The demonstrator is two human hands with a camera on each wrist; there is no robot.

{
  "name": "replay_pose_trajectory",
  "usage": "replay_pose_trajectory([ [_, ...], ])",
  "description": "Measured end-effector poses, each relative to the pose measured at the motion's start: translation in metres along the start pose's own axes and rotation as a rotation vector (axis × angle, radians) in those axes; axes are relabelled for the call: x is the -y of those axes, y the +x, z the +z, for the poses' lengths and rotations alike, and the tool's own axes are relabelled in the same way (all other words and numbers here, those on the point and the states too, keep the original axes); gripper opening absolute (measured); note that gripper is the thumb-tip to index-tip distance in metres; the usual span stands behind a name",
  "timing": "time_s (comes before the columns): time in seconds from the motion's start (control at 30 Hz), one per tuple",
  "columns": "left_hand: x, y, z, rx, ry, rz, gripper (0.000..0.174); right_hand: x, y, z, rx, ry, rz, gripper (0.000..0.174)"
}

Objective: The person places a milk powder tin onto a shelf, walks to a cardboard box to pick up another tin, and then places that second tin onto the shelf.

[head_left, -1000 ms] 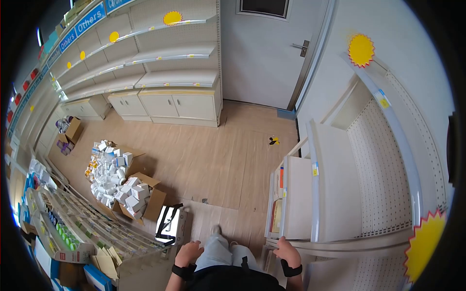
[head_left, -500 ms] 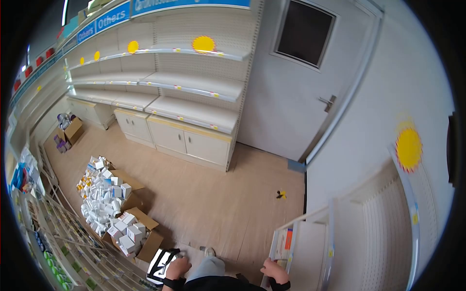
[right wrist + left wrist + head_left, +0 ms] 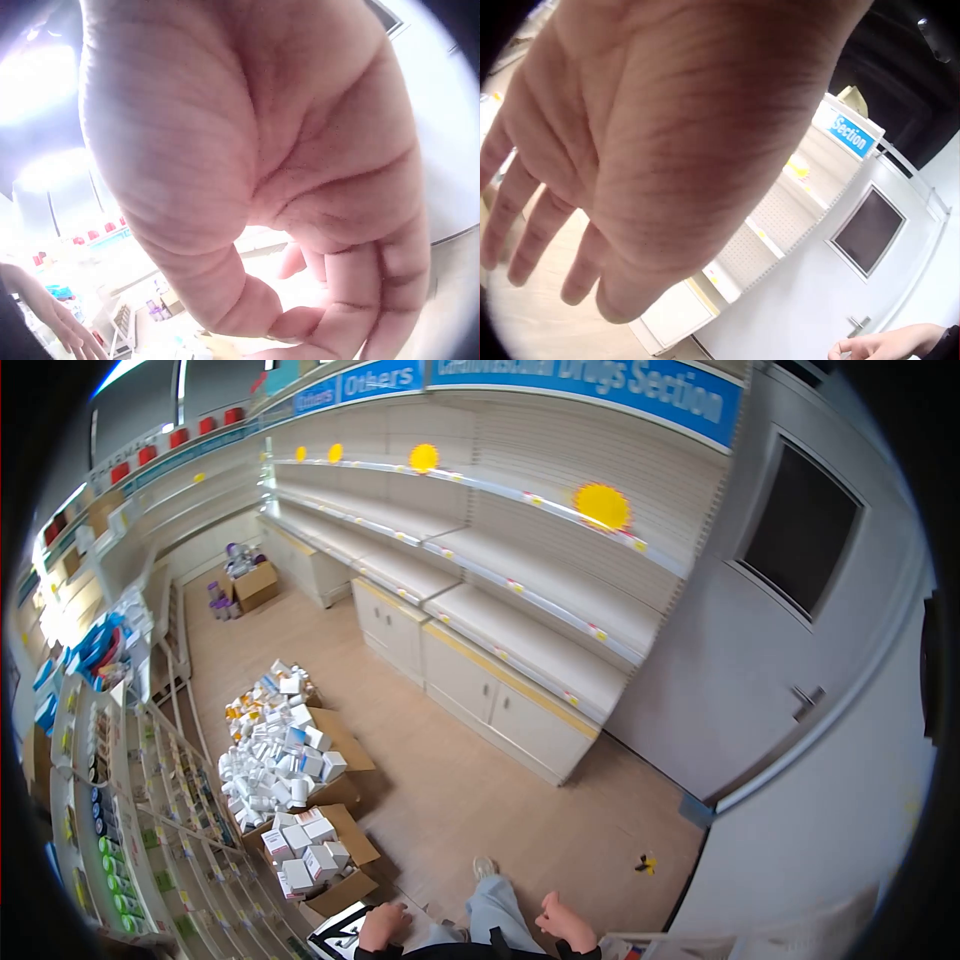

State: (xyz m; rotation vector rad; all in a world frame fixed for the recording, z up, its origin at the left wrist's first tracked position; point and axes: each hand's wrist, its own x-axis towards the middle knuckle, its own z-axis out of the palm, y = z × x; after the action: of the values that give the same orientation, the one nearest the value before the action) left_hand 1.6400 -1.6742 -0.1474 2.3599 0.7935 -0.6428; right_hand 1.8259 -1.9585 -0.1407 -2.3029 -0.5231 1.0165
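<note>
From my end I'd call this an empty-handed repositioning step, prob. on foot, & any pick next would call for reaching down low. L to R in head view: heap of mostly white bottles & boxes on the floor, open carton of boxes just this side of it, then white case w/ black straps just beside the L hand, fingers loose & fairly straight, nothing in them. R hand, well apart from that stock, has fingers bent in, narrow gap, also holding nothing.
</note>
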Motion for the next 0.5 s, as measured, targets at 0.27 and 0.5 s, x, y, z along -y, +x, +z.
replay_pose_trajectory([
  [0.27,0.007,0.085,-0.030,-0.011,-0.163,-0.133,0.038,0.026,0.187,-0.059,0.199,-0.192,-0.106,0.034],
  [0.5,-0.047,0.190,-0.151,-0.184,-0.312,0.151,0.030,0.059,0.375,-0.139,0.105,-0.350,-0.283,0.042],
])
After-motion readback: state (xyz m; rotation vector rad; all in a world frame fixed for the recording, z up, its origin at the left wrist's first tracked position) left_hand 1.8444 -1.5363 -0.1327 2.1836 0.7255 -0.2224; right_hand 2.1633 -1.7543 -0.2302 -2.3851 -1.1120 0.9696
